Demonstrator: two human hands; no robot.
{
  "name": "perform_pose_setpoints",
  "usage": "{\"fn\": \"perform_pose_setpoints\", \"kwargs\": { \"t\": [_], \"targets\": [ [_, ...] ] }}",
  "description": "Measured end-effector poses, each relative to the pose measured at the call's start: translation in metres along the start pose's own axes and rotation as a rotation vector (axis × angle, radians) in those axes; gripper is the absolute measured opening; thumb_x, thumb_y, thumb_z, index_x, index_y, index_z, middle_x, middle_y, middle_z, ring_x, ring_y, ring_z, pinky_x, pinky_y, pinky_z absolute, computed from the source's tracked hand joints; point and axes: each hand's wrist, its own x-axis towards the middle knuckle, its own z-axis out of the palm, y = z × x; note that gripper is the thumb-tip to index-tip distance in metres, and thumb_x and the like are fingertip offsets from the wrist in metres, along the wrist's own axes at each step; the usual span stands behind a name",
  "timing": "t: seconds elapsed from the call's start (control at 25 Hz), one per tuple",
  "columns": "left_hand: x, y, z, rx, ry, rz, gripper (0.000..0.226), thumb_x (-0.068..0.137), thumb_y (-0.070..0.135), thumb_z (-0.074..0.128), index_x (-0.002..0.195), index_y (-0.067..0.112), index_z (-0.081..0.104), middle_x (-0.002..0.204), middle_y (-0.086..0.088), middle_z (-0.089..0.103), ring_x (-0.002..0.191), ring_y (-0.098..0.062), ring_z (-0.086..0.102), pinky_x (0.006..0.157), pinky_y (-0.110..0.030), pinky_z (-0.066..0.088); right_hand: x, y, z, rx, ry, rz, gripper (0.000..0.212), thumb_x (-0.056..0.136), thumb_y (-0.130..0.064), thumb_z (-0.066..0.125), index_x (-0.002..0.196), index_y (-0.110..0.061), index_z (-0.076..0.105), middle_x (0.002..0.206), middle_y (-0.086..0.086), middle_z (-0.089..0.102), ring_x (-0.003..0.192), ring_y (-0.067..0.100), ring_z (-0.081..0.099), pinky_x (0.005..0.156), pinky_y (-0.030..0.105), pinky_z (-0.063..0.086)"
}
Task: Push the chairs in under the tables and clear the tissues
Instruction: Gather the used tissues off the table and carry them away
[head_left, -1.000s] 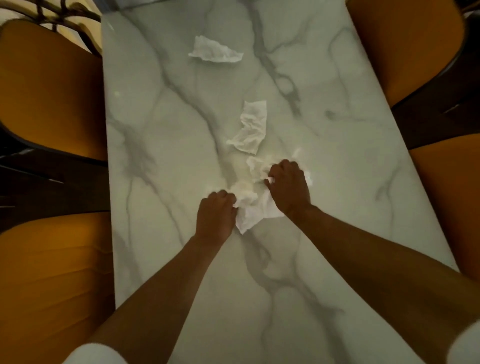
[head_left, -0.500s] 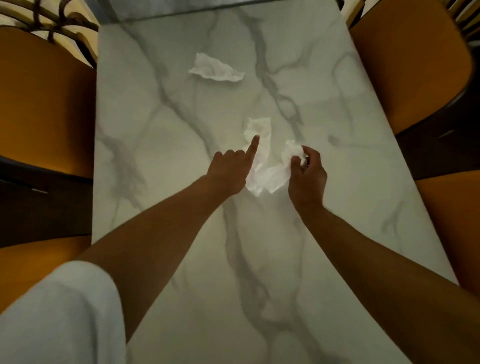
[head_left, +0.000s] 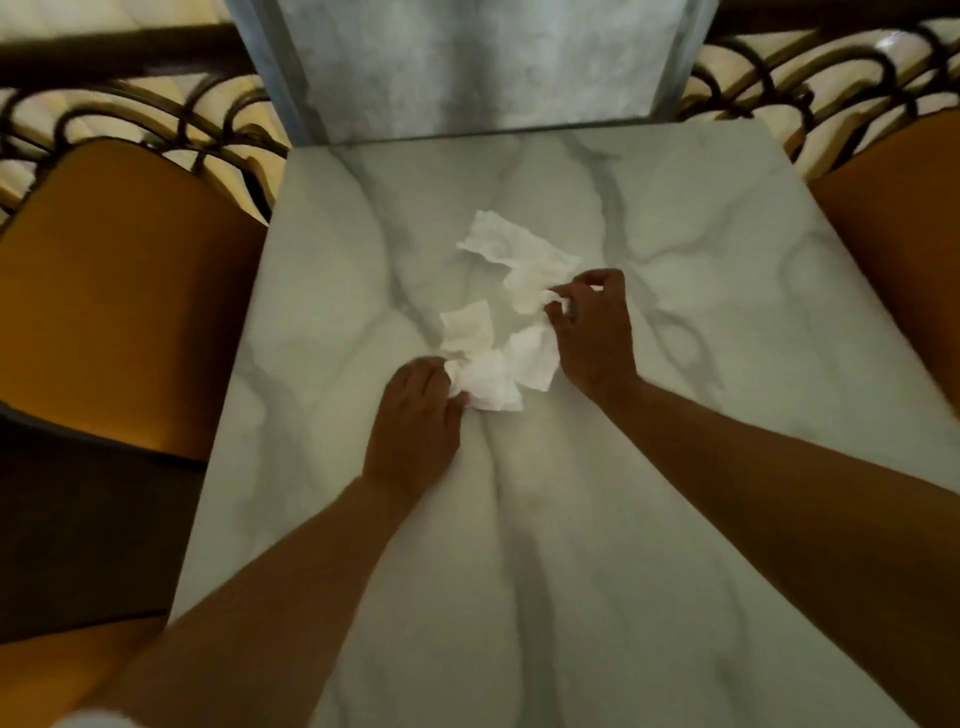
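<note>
Several crumpled white tissues (head_left: 498, 332) lie bunched in the middle of the marble table (head_left: 701, 415). My left hand (head_left: 415, 415) grips the near wad of tissues at its left edge. My right hand (head_left: 592, 327) pinches the far tissue (head_left: 519, 249) at its right end, with more tissue tucked against its palm. An orange chair (head_left: 119, 312) stands at the table's left side and another orange chair (head_left: 904, 218) at its right side, both drawn close to the table.
A second orange seat (head_left: 57, 670) shows at the near left. A grey panel (head_left: 478, 67) rises at the table's far end. Dark curved railings (head_left: 135, 114) over a pale floor run behind both chairs.
Both hands have swept forward along the table, gathering the middle tissues. The far tissue, which lay alone, now touches my right fingers. My view has moved toward the table's far end.
</note>
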Motion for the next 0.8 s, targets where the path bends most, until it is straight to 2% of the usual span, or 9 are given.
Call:
{"fn": "perform_pose_setpoints", "kwargs": {
  "t": [0.08, 0.16, 0.24, 0.32, 0.44, 0.6, 0.68, 0.8],
  "targets": [
    [-0.002, -0.001, 0.006, -0.065, 0.026, -0.059, 0.031, 0.096, 0.018, 0.058, 0.117, -0.003, 0.064, 0.116, -0.020, 0.064, 0.111, -0.037, 0.058, 0.101, -0.046, 0.047, 0.034, -0.002, 0.028, -0.066, 0.010, -0.154, 0.016, 0.092, -0.010, 0.064, 0.106, -0.009, 0.073, 0.133, 0.015, 0.048, 0.107, 0.023, 0.055, 0.099, 0.019, 0.041],
    [-0.002, -0.001, 0.009, -0.097, 0.041, -0.080, 0.033, 0.097, 0.021, 0.056, 0.118, -0.002, 0.064, 0.117, -0.018, 0.064, 0.112, -0.035, 0.058, 0.101, -0.045, 0.047, 0.059, 0.001, 0.050, -0.208, -0.058, -0.264, 0.018, 0.093, -0.014, 0.063, 0.107, -0.009, 0.073, 0.144, 0.018, 0.047, 0.130, 0.036, 0.044, 0.112, 0.037, 0.035],
    [-0.003, 0.000, 0.010, -0.067, 0.060, -0.062, 0.032, 0.097, 0.023, 0.054, 0.115, -0.001, 0.064, 0.116, -0.018, 0.064, 0.111, -0.035, 0.058, 0.100, -0.045, 0.048, 0.075, 0.004, 0.066, -0.318, -0.164, -0.293, 0.021, 0.095, -0.016, 0.058, 0.111, -0.010, 0.070, 0.144, 0.019, 0.051, 0.137, 0.041, 0.039, 0.115, 0.046, 0.030],
    [0.000, 0.000, 0.011, -0.064, 0.069, -0.060, 0.030, 0.097, 0.024, 0.055, 0.112, 0.000, 0.064, 0.116, -0.017, 0.064, 0.110, -0.034, 0.058, 0.099, -0.044, 0.048, 0.074, 0.003, 0.074, -0.312, -0.137, -0.228, 0.021, 0.095, -0.011, 0.052, 0.108, -0.006, 0.067, 0.123, 0.020, 0.062, 0.121, 0.039, 0.052, 0.103, 0.042, 0.038],
    [-0.002, 0.001, 0.010, -0.061, 0.076, -0.058, 0.027, 0.096, 0.022, 0.056, 0.107, -0.001, 0.064, 0.113, -0.018, 0.063, 0.106, -0.035, 0.058, 0.096, -0.045, 0.049, 0.040, 0.003, 0.062, -0.269, -0.006, -0.205, 0.023, 0.091, -0.004, 0.048, 0.102, 0.001, 0.067, 0.105, 0.022, 0.063, 0.102, 0.041, 0.056, 0.088, 0.044, 0.044],
    [-0.001, 0.004, 0.008, -0.004, 0.075, -0.030, 0.025, 0.094, 0.023, 0.054, 0.102, 0.000, 0.061, 0.102, -0.019, 0.060, 0.093, -0.038, 0.057, 0.084, -0.046, 0.051, -0.046, 0.010, 0.014, -0.255, 0.041, -0.130, 0.028, 0.085, -0.008, 0.056, 0.106, -0.008, 0.074, 0.100, 0.015, 0.063, 0.095, 0.038, 0.056, 0.084, 0.048, 0.049],
    [-0.003, 0.007, 0.009, 0.040, 0.087, -0.015, 0.023, 0.094, 0.022, 0.053, 0.098, 0.001, 0.060, 0.097, -0.021, 0.057, 0.088, -0.040, 0.056, 0.078, -0.047, 0.049, -0.101, 0.011, -0.007, -0.268, 0.045, -0.047, 0.026, 0.086, -0.007, 0.062, 0.107, -0.013, 0.074, 0.101, 0.011, 0.063, 0.096, 0.035, 0.054, 0.083, 0.047, 0.047],
    [-0.003, 0.009, 0.009, 0.111, 0.116, 0.018, 0.019, 0.094, 0.017, 0.055, 0.093, -0.001, 0.060, 0.093, -0.023, 0.057, 0.085, -0.040, 0.055, 0.073, -0.048, 0.047, -0.173, 0.005, -0.032, -0.372, 0.052, -0.037, 0.020, 0.084, -0.013, 0.060, 0.100, -0.016, 0.071, 0.100, 0.008, 0.061, 0.093, 0.031, 0.053, 0.079, 0.042, 0.041]
  ]
}}
